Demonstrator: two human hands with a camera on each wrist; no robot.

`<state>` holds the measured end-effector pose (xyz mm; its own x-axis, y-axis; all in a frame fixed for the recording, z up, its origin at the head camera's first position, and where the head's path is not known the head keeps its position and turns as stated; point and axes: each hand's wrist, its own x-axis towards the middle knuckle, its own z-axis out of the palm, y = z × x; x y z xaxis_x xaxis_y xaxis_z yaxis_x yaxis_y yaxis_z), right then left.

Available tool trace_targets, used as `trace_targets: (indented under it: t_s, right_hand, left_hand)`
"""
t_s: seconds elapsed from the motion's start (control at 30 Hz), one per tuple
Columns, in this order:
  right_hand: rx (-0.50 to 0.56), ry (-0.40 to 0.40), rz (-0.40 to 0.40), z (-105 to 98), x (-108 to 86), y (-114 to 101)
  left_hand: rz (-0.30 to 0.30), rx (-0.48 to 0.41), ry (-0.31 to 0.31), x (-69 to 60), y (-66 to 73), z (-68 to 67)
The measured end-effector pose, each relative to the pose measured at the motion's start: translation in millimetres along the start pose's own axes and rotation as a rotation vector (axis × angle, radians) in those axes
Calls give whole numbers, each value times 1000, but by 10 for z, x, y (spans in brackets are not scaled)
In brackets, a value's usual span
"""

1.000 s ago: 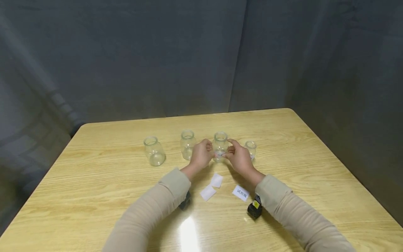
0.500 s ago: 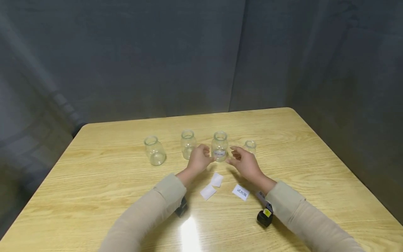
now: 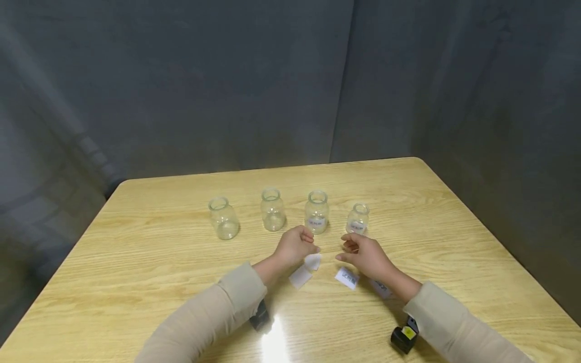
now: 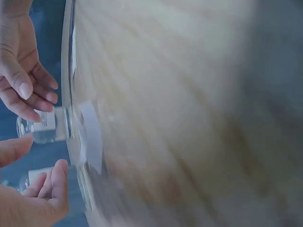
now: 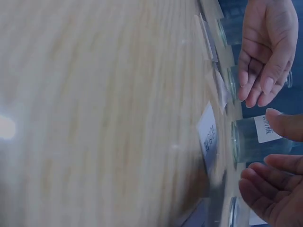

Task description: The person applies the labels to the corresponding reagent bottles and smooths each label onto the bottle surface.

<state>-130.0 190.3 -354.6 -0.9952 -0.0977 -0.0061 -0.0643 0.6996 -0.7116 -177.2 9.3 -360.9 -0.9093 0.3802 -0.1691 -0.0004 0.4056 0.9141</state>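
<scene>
Four glass jars stand in a row. The third jar (image 3: 316, 209) and the small right jar (image 3: 358, 218) bear white printed labels; the two left jars (image 3: 224, 218) (image 3: 273, 209) have none. My left hand (image 3: 292, 248) hovers over two white slips (image 3: 300, 277), in front of the labelled third jar, fingers relaxed and holding nothing. My right hand (image 3: 368, 256) is in front of the small jar, fingers loosely bent and empty. A printed label (image 3: 347, 278) lies below it, with another (image 3: 380, 289) partly under the right wrist. In the right wrist view, the labelled jar (image 5: 251, 140) stands beyond the fingers.
The wooden table (image 3: 136, 262) reaches back to a dark curtain (image 3: 227, 91). Black wrist devices are at the left cuff (image 3: 260, 316) and the right cuff (image 3: 404, 339). Light glares on the tabletop near the front middle.
Both hands have come away from the third jar and moved back toward the person, the right one also slightly rightward. The label on that jar's front and the small jar are now uncovered.
</scene>
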Motion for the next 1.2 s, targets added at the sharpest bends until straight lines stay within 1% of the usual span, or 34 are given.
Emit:
trace_targets:
  t_s: [0.13, 0.27, 0.4, 0.5, 0.6, 0.73, 0.83, 1.0, 1.07, 1.2]
  right_hand:
    - [-21, -21, 22, -6, -70, 38]
    - [-49, -57, 41, -8, -125, 68]
    - [-92, -68, 38, -1, -179, 64]
    - [-121, -66, 54, 28, -211, 48]
    - [-160, -56, 76, 64, -244, 34]
    - [-213, -25, 93, 99, -266, 23]
    - [-226, -14, 94, 115, -259, 12]
    - [-236, -12, 99, 134, -247, -6]
    - [-235, -14, 103, 140, -245, -8]
    - [-226, -18, 102, 148, -243, -8]
  left_hand:
    - [-6, 6, -33, -37, 33, 72]
    - [-8, 9, -95, -45, 43, 122]
    - [-11, 33, -148, -51, 44, 155]
    - [-17, 56, -177, -60, 49, 175]
    - [-20, 44, -201, -64, 54, 202]
    - [-18, 18, -208, -56, 64, 246]
    - [-24, -11, -199, -48, 68, 275]
    - [-50, -107, -179, -49, 65, 319]
    - [-56, -122, -177, -53, 70, 329]
    - [-67, -100, -181, -65, 74, 335]
